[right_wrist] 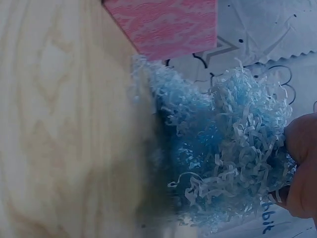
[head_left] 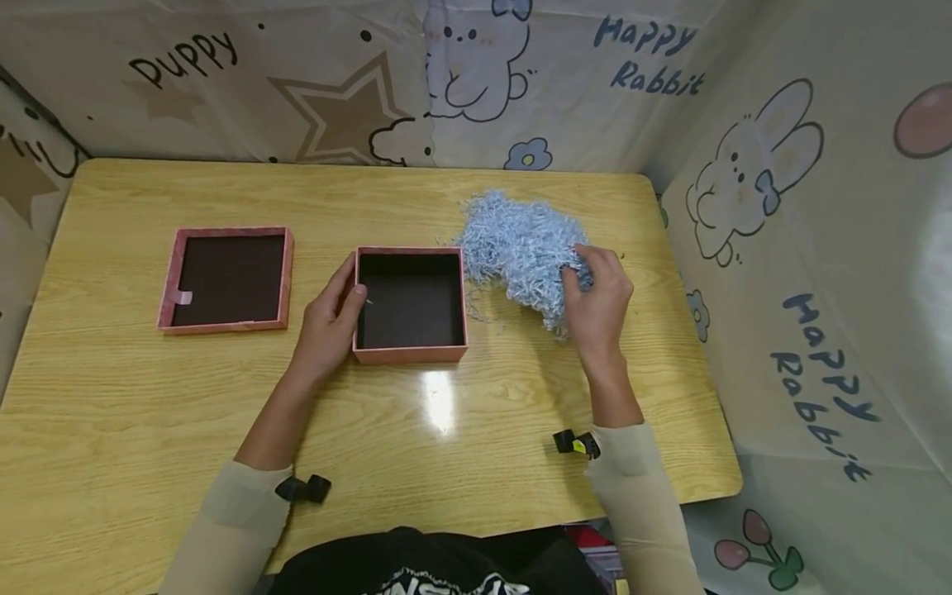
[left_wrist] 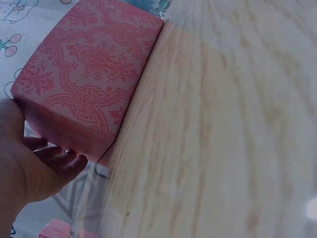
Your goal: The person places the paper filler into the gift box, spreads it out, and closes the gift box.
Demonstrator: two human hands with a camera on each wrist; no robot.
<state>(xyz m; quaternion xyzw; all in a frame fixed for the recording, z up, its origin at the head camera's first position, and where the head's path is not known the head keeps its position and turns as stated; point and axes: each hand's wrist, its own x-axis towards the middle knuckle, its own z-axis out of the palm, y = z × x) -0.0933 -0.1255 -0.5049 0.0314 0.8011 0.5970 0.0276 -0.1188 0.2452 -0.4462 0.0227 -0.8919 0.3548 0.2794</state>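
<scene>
A pink patterned box (head_left: 411, 355) with a black inside stands open-side up at mid-table, and I see no contents in it. My left hand (head_left: 330, 318) grips its left wall, thumb over the rim and fingers along the outside; the left wrist view shows those fingers against the pink side (left_wrist: 94, 64). To the right of the box lies a fluffy heap of light blue shredded paper (head_left: 513, 240). My right hand (head_left: 601, 302) pinches the heap's right end, and in the right wrist view a bunch of paper strands (right_wrist: 242, 139) bulges from its fingers.
A shallow pink box lid (head_left: 223, 329) lies inside-up on the left of the wooden table (head_left: 416, 471), with a pale tab on its left inner edge. Printed cloth walls (head_left: 565, 91) border the back and right. A few loose blue strands lie beside the box.
</scene>
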